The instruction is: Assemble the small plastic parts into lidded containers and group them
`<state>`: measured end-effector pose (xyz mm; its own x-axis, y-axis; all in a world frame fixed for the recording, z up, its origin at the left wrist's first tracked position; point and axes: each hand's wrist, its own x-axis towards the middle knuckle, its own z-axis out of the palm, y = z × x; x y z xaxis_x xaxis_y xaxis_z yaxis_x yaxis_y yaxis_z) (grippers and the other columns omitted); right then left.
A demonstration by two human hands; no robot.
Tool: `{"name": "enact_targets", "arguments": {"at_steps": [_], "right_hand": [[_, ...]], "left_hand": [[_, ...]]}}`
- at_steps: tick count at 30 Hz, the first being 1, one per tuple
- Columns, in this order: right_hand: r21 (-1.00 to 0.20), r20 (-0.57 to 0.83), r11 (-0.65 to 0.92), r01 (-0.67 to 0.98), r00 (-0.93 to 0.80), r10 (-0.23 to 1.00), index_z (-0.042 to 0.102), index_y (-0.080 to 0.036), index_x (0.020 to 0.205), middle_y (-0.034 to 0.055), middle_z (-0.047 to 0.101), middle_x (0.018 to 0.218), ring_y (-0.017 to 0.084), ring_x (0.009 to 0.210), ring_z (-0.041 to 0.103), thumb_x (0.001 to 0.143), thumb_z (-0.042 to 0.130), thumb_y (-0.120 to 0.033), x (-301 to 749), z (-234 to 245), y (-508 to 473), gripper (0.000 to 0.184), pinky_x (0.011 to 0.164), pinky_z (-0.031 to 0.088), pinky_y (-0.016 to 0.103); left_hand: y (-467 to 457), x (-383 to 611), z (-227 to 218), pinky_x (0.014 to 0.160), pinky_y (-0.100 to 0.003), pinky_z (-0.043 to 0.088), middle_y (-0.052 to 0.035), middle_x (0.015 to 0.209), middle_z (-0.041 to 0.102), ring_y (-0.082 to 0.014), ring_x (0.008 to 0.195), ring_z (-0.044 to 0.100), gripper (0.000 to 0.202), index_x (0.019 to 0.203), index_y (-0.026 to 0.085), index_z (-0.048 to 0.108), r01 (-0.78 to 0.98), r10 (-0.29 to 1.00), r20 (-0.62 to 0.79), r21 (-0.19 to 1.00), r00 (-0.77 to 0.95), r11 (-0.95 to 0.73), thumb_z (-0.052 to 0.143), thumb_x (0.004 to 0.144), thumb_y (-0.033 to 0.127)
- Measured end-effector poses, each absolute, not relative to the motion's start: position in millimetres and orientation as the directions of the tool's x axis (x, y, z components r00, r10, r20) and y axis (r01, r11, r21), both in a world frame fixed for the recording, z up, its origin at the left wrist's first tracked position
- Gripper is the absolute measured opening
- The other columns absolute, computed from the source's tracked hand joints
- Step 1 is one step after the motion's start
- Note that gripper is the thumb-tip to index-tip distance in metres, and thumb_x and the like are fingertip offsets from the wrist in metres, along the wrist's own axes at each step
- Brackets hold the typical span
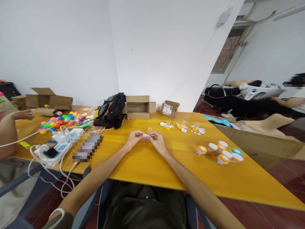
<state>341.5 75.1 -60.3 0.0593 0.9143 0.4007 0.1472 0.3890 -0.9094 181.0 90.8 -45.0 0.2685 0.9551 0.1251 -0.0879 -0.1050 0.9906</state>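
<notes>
Both hands are seen brought together over the yellow table (147,165). The left hand (133,138) and right hand (159,143) are each closed at the fingertips on a small white piece (145,136), which is held just above the tabletop in front of a clear cup (149,129). From so slight a pinch the tiny piece could be dropped and lost among the loose lids (182,126) nearby.

**Both hands drawn together in front**

Two bare forearms reach forward and converge. The left hand (133,138) and right hand (159,142) sit close together, backs up, fingers curled inward, with the pinched fingertips meeting between them.
</notes>
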Motion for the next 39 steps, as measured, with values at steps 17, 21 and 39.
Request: {"name": "enact_targets", "arguments": {"at_steps": [17,21,39], "right_hand": [[-0.899,0.415,0.396,0.185,0.076,0.907,0.059,-0.023,0.065,0.0013,0.068,0.064,0.019,0.056,0.064,0.068,0.061,-0.037,343.7,-61.1,77.4,0.015,0.058,0.052,0.031],[-0.891,0.431,0.405,0.203,0.104,0.896,0.059,-0.023,0.065,0.0018,0.070,0.066,0.019,0.058,0.066,0.069,0.060,-0.035,342.7,-61.0,75.9,0.013,0.061,0.055,0.032],[-0.818,0.548,0.534,0.211,0.006,0.837,0.068,-0.023,0.072,0.0043,0.072,0.081,0.020,0.073,0.068,0.078,0.062,-0.041,342.1,-54.2,68.9,0.020,0.068,0.057,0.032]], "left_hand": [[94.9,181.6,-49.4,0.084,-0.036,0.055,-0.0079,0.081,0.077,-0.0228,0.080,0.073,0.036,0.073,0.015,0.070,-0.044,0.923,0.216,0.976,0.317,-0.214,0.086,0.056,0.043],[95.0,183.4,-50.4,0.084,-0.036,0.056,-0.0073,0.080,0.077,-0.0216,0.078,0.072,0.036,0.072,0.015,0.070,-0.041,0.919,0.215,0.976,0.329,-0.214,0.086,0.055,0.043],[93.2,183.8,-46.8,0.093,-0.038,0.053,-0.0074,0.089,0.078,-0.0240,0.088,0.073,0.037,0.080,0.017,0.076,-0.071,0.936,0.187,0.982,0.298,-0.173,0.086,0.054,0.041]]}}
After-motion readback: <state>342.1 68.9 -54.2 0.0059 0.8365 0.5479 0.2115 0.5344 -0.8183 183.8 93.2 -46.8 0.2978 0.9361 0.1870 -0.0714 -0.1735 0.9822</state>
